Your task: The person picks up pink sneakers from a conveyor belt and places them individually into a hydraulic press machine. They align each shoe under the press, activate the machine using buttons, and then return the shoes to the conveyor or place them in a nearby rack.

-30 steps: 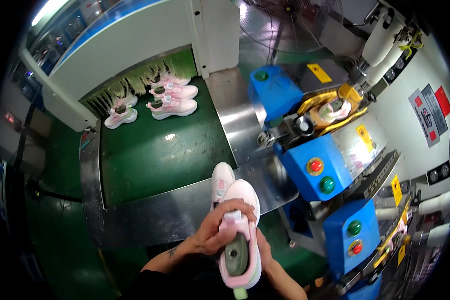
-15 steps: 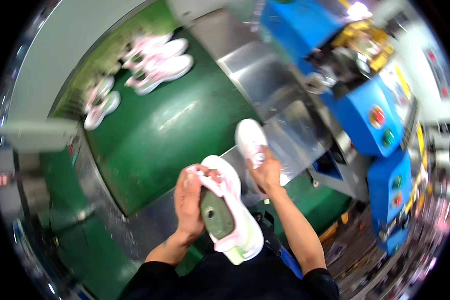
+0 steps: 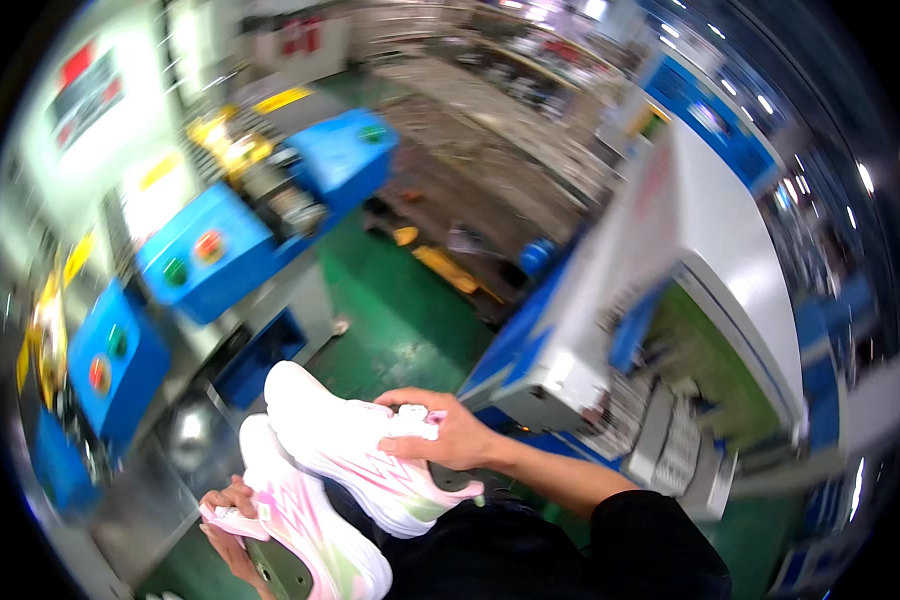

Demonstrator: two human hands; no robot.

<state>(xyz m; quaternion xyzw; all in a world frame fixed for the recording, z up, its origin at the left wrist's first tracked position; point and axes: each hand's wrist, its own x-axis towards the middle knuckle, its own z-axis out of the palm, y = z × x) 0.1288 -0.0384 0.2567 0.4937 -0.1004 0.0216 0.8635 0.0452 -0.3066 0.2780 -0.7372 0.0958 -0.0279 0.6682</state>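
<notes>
A pair of white running shoes with pink zigzag lines and pale green heels is held low in front of me. My left hand (image 3: 228,515) grips the left sneaker (image 3: 295,500) at its tongue and collar; an olive insole shows in its opening. Closed over the laces and tongue of the right sneaker (image 3: 335,430) is my right hand (image 3: 450,432). The two sneakers lie side by side and overlap in view, toes pointing away from me. Part of my left hand is cut off behind its shoe.
Blue machine housings (image 3: 210,250) with red and green buttons stand at the left, beside a shiny metal surface (image 3: 185,430). To the right is a large white machine (image 3: 710,220) with an open green-lined bay. Between them runs green floor (image 3: 400,310), with wooden racks (image 3: 490,130) beyond.
My view has swung right, away from the green surface with several shoes, toward the white machine. Both hands keep their sneakers, now brought close together with the right one turned beside the left.
</notes>
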